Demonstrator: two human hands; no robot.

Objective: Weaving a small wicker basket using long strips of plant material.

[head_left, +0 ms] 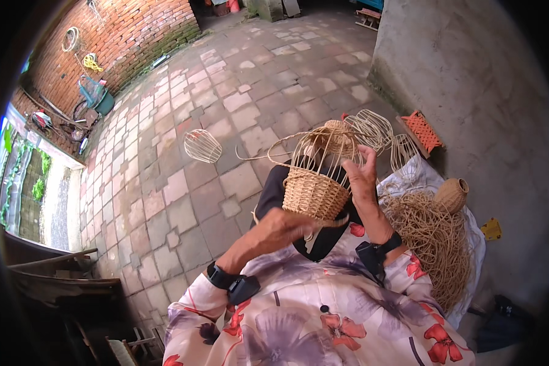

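Centre of frame: half-woven basket (314, 192) sitting in my lap, woven bottom part done, bare upright ribs (323, 149) sticking up above it and curling over at the top.

Left hand (283, 227) is at the lower left of the basket, touching its base edge, fingers curled in close; looks like it's pinching a thin strand there, but I can't tell for sure. Right hand (361, 177) is up at the right side of the ribs, fingers loosely spread, palm toward the ribs, nothing clearly clamped in it. Black bands on both wrists.

Handling call: basket looks light, woven part fairly stiff, a bit springy. Loose ribs are thin and bendy, would kink or snap if squeezed. Best hold is the woven wall or the base, not the rib tops.

Right of frame: big tangle of tan cord (436, 241) on a white cloth (430, 177), small finished basket (451, 194) lying tipped at its upper edge. Empty rib frames: one (202, 146) alone on the paving left of centre, more (375, 129) just behind the basket. Orange crate piece (422, 130) by the grey wall. Brick wall (134, 36) upper left, bicycle (91, 97) against it.
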